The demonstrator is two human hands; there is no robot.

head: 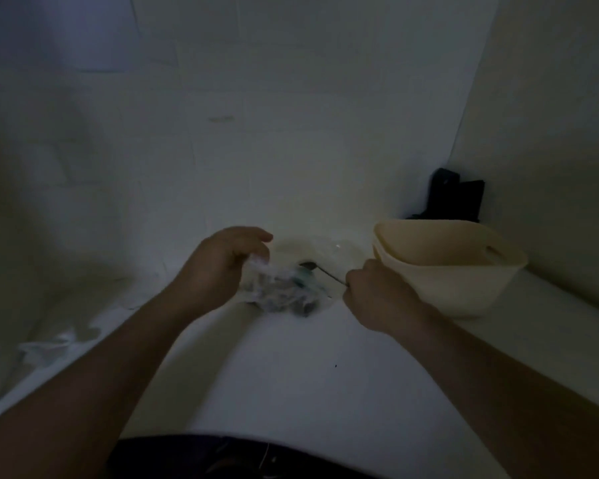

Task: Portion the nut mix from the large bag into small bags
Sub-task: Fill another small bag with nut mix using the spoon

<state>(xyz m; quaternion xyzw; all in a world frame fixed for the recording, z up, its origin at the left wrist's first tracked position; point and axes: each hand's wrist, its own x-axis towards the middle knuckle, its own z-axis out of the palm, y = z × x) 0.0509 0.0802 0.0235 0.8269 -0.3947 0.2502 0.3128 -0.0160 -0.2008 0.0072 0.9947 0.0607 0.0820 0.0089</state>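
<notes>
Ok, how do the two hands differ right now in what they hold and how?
The left hand grips the crumpled clear bag by its top edge, fingers curled over the plastic; the right hand pinches the thin handle of a spoon. The left hand sits higher and farther from the cream basket; the right hand is right beside it. Both are closed on something over the white table.

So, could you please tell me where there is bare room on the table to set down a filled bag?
Bare white table lies between the two forearms, nearer the person. It is crowded around the plastic bag in the left hand, the spoon in the right hand, and beside the cream basket.
</notes>
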